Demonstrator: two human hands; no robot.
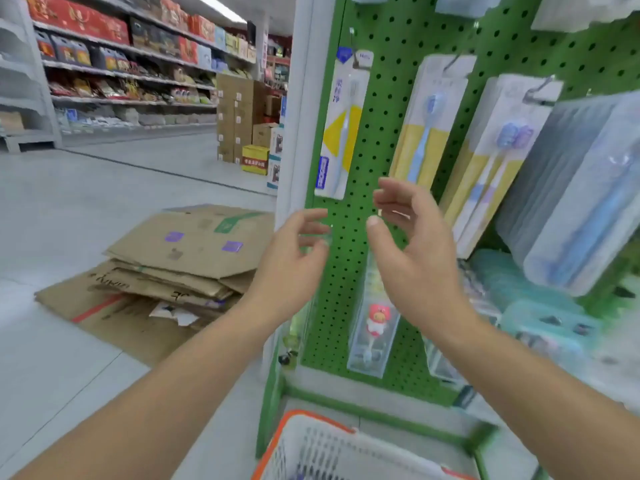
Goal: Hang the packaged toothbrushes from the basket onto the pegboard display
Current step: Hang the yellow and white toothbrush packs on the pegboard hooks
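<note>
Showing the moment at the display: nearest the viewer, the basket (313, 445), white mesh with an orange rim, is sitting on the floor at the foot of the pegboard (391, 39); what it is still holding cannot be told, since only its top corner is showing. Above it, the left hand (289, 268) and the right hand (415, 258) are hovering close together in front of the board, fingers loosely spread and gripping nothing. Behind the right hand a clear pack with a child's toothbrush (372, 323) is hanging low on the board. Farther up, three toothbrush packs (341, 133) are hanging from hooks (538, 93) side by side, with larger clear cases (575, 202) to their right. Such packs are probably light, fairly stiff and somewhat slick, so each is best being pinched near its top edge, beside the hang hole. Beyond, flattened cardboard (180, 258) is lying on the aisle floor, and stocked shelves (131, 64) are receding.
</note>
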